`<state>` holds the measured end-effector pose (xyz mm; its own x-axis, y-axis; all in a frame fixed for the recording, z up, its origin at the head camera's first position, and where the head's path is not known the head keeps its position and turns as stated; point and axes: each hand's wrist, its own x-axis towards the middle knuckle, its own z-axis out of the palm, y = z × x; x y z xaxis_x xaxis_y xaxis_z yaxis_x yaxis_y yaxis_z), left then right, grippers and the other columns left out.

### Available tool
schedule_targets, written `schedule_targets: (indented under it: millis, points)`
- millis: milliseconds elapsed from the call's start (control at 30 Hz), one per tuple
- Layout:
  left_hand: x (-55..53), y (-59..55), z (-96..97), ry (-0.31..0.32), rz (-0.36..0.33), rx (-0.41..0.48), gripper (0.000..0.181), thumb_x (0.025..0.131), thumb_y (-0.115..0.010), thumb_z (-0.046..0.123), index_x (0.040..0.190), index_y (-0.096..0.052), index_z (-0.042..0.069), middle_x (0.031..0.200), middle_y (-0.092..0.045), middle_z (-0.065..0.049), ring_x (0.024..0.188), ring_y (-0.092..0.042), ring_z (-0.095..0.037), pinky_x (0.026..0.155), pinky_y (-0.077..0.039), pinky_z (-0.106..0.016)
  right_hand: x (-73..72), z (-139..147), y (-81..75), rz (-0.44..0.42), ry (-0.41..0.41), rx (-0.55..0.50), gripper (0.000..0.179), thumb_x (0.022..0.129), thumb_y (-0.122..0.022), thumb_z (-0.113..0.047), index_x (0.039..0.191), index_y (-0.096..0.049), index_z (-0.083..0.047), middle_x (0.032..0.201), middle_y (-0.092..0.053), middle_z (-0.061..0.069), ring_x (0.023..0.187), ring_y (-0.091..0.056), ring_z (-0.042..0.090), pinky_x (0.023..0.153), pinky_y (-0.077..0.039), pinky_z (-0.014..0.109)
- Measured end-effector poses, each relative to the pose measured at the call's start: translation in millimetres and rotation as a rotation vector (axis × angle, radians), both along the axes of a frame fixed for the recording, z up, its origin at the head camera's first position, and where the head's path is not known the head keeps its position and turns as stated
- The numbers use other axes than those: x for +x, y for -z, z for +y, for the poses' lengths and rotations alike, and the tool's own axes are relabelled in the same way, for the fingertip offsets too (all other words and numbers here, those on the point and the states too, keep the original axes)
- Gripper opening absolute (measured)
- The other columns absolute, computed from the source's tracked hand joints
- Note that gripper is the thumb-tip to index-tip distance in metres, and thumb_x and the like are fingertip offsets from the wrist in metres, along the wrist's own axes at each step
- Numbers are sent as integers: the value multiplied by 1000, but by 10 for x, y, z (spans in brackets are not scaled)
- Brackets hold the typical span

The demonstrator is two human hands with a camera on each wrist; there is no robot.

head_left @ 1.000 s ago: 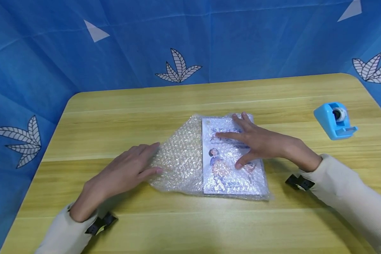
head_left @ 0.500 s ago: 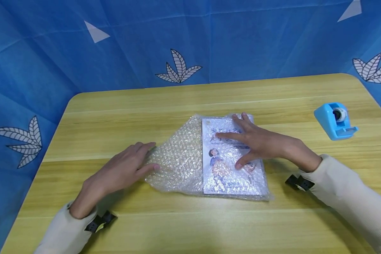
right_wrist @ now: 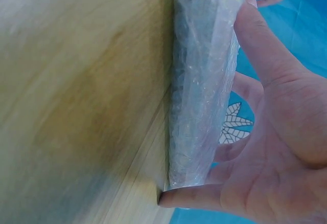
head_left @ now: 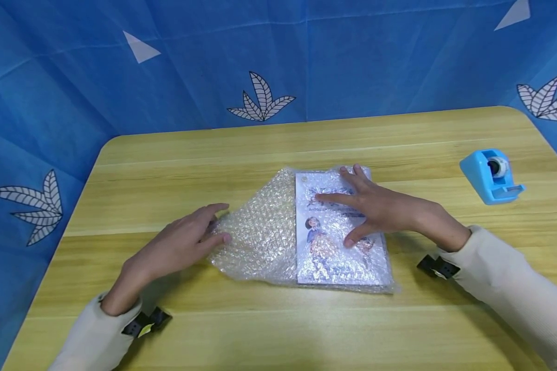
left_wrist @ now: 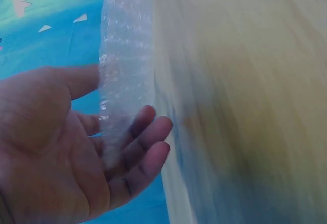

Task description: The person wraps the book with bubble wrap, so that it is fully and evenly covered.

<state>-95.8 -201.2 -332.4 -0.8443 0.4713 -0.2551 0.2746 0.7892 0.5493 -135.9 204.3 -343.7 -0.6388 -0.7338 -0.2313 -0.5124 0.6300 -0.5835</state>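
Note:
A white book [head_left: 313, 263] with a cartoon figure on its cover lies under clear bubble wrap [head_left: 264, 237], which spreads left in a tapering flap. At the flap's left end is my left hand [head_left: 178, 247], its thumb over the wrap and its lower fingers curled at the edge. The left wrist view shows those fingertips [left_wrist: 161, 127] close to the table. My right hand [head_left: 380, 206] rests spread on top of the wrapped book, covering part of the cover. In the right wrist view, the wrapped book's side [right_wrist: 199, 96] stands beside the fingers.
A light blue tape dispenser [head_left: 492, 178] with a roll in it stands at the right of the wooden table [head_left: 278, 330]. Behind the table hangs a blue cloth [head_left: 353, 67] with white leaf prints. Both sleeves carry black wrist mounts [head_left: 438, 267].
My left hand has slid slightly left, its fingers bending at the wrap's edge, and the flap's tip now reaches a bit farther left. My right hand and the book have stayed put.

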Motion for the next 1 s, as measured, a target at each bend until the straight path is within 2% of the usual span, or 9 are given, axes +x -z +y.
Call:
schedule_targets:
  millis: [167,333,667,900,1000]
  points:
    - [31,-44,37,-33,40,68,61,109,-55,38,160,-37,9,136,-60,-12,121,-60,-27,96,-52,-52,-1,-1,-6,2,-2,7,93,83,-83,-52,161,-42,-20,166,5,36,146,16,65,106,-15,86]
    - [56,-106,119,-80,82,129,57,108,-59,31,158,-40,10,126,-62,-10,111,-63,-24,88,-55,-46,-1,-4,-6,2,3,10,94,83,-83,-52,161,-42,-20,166,5,37,146,16,65,105,-15,86]
    - [135,-270,281,-145,127,306,49,109,-57,29,154,-44,16,119,-65,-5,96,-65,-16,77,-55,-38,6,-7,-12,-18,14,12,94,83,-82,-52,162,-40,-22,167,7,35,147,18,63,107,-14,85]
    - [189,-341,385,-171,119,419,50,109,-58,27,154,-43,15,122,-69,-3,108,-67,-15,85,-55,-36,4,-3,-12,-23,12,7,93,84,-81,-51,162,-39,-22,167,7,35,147,18,62,106,-14,86]
    - [211,-356,436,-173,127,462,51,108,-60,24,154,-42,14,124,-71,-3,109,-68,-15,83,-55,-32,5,-2,-13,-27,15,5,93,84,-82,-51,162,-39,-22,167,7,35,147,18,62,107,-15,85]
